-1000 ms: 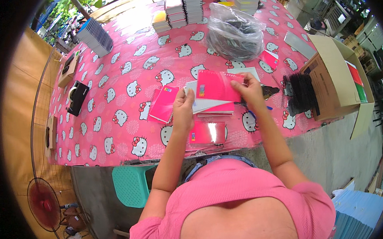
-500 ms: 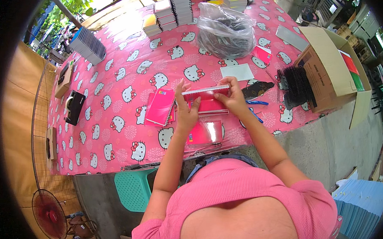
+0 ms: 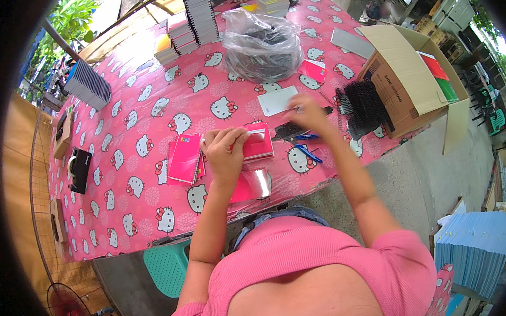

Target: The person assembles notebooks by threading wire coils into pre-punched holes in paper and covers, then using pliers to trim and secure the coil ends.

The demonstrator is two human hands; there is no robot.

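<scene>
My left hand (image 3: 225, 150) is closed over the left end of a small pink notebook (image 3: 258, 146), which lies near the table's front edge. My right hand (image 3: 307, 115) is off the notebook, over a black flat piece (image 3: 288, 130) to its right. Motion smears its fingers, so I cannot see whether they hold anything. Left of my left hand lie several pink spiral notebooks (image 3: 184, 160). A glossy pink cover (image 3: 248, 186) lies nearer to me. Blue-handled pliers (image 3: 309, 152) sit below my right hand. Black binding coils (image 3: 365, 111) are bunched farther right.
A clear plastic bag (image 3: 262, 44) with dark contents stands beyond my hands. An open cardboard box (image 3: 399, 89) is at the right. Stacked notebooks (image 3: 199, 16) rise at the back; another stack (image 3: 89, 85) stands far left. A black tape dispenser (image 3: 80, 171) is at the left.
My right hand has let go of the notebook and moved right toward the black piece and coils. My left hand stays on the notebook. The view has turned slightly.
</scene>
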